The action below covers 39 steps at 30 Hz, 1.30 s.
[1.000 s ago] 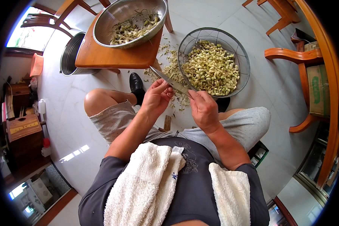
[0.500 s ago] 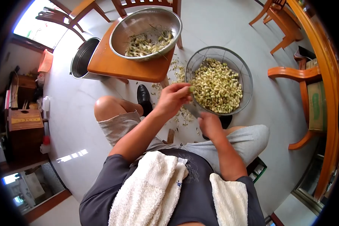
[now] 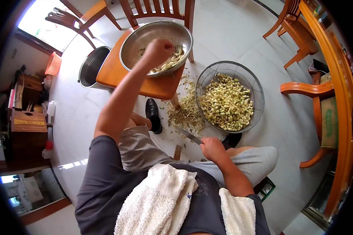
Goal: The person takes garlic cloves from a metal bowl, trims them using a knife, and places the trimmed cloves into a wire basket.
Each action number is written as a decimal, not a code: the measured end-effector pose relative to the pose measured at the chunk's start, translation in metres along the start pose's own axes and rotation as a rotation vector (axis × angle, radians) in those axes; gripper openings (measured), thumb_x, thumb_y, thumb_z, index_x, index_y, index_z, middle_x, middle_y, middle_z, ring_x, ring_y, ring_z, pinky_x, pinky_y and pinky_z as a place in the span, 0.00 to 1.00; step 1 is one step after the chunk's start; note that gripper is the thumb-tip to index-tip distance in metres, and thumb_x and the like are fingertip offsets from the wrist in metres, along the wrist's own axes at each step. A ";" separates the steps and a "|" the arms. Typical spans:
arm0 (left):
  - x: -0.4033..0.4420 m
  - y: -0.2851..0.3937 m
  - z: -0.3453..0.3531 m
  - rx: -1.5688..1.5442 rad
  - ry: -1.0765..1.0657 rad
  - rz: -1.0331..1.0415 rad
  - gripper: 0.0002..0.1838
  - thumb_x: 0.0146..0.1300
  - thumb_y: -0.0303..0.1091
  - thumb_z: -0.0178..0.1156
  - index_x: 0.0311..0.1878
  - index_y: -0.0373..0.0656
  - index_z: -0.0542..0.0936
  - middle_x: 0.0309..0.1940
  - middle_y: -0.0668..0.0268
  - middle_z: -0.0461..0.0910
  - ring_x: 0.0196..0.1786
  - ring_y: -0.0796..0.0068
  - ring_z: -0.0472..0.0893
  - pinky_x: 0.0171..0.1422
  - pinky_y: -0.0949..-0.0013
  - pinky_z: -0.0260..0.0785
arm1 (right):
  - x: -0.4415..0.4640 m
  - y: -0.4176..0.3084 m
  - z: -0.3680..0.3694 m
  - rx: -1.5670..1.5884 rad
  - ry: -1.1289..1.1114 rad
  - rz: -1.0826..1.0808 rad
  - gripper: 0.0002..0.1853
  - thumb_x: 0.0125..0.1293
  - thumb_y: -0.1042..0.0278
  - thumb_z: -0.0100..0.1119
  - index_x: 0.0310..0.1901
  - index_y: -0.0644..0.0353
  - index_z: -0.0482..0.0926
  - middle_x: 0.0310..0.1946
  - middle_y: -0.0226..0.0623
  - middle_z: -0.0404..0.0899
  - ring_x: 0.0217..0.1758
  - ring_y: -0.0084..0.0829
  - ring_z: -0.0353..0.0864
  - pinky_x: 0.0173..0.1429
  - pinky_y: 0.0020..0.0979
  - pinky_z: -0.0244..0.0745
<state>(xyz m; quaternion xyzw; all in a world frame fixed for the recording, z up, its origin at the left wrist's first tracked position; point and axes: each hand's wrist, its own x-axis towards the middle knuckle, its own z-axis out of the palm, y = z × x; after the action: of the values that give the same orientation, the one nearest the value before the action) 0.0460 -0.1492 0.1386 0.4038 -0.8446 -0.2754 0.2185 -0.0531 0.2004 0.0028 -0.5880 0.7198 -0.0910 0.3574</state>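
Note:
My left hand (image 3: 159, 52) is over the metal colander (image 3: 129, 51), its fingers curled down and mostly hidden above the unpeeled pale pieces (image 3: 172, 62) inside. The colander rests on the seat of a wooden chair (image 3: 155, 87). Near my knees, my right hand (image 3: 213, 149) is closed around the handle of a knife (image 3: 190, 136), whose blade points left and forward. Beyond that hand, a round wire basket (image 3: 260, 94) on the floor holds a heap of pale green-white pieces (image 3: 227, 103). Trimmings (image 3: 186, 113) lie scattered between the basket and the chair.
A dark metal bucket (image 3: 91, 67) stands left of the chair. My black shoes (image 3: 153, 113) are on the tiled floor. More wooden chairs (image 3: 300, 35) and a cardboard box (image 3: 328, 121) are at the right. White towels (image 3: 157, 196) hang over my chest.
My left hand has gone from near the knife, past the wire basket's edge, up and left to the colander. My right hand has stayed on the knife and moved slightly lower.

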 end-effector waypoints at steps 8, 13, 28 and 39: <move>0.058 -0.087 0.012 0.500 -0.261 -0.167 0.18 0.44 0.37 0.62 0.33 0.31 0.82 0.35 0.43 0.81 0.44 0.49 0.81 0.51 0.56 0.73 | 0.002 -0.004 0.000 0.043 -0.028 -0.075 0.09 0.59 0.65 0.56 0.35 0.61 0.78 0.30 0.51 0.79 0.36 0.53 0.78 0.42 0.49 0.72; 0.055 -0.080 0.012 0.460 -0.268 -0.188 0.17 0.44 0.35 0.60 0.34 0.31 0.82 0.35 0.42 0.80 0.43 0.47 0.81 0.51 0.56 0.73 | 0.000 -0.006 -0.003 0.028 -0.087 -0.054 0.09 0.59 0.64 0.55 0.37 0.61 0.78 0.31 0.52 0.79 0.37 0.53 0.78 0.42 0.49 0.72; -0.026 -0.075 -0.053 -1.298 -0.162 -0.408 0.13 0.60 0.17 0.53 0.49 0.34 0.72 0.38 0.54 0.78 0.36 0.64 0.81 0.39 0.70 0.76 | 0.001 -0.006 -0.020 0.077 0.076 0.000 0.09 0.61 0.64 0.53 0.35 0.60 0.77 0.32 0.50 0.79 0.38 0.53 0.78 0.44 0.49 0.71; -0.071 -0.036 -0.050 -1.396 -0.101 -0.322 0.10 0.65 0.23 0.55 0.48 0.35 0.74 0.40 0.55 0.80 0.39 0.70 0.81 0.43 0.71 0.77 | 0.000 -0.015 -0.037 0.312 0.372 0.030 0.09 0.60 0.65 0.56 0.30 0.63 0.76 0.28 0.51 0.78 0.34 0.53 0.77 0.38 0.45 0.71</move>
<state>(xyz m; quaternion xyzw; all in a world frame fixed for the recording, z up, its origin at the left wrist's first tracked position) 0.1369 -0.1250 0.1429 0.2759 -0.4105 -0.7985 0.3432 -0.0644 0.1850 0.0381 -0.4880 0.7591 -0.3025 0.3067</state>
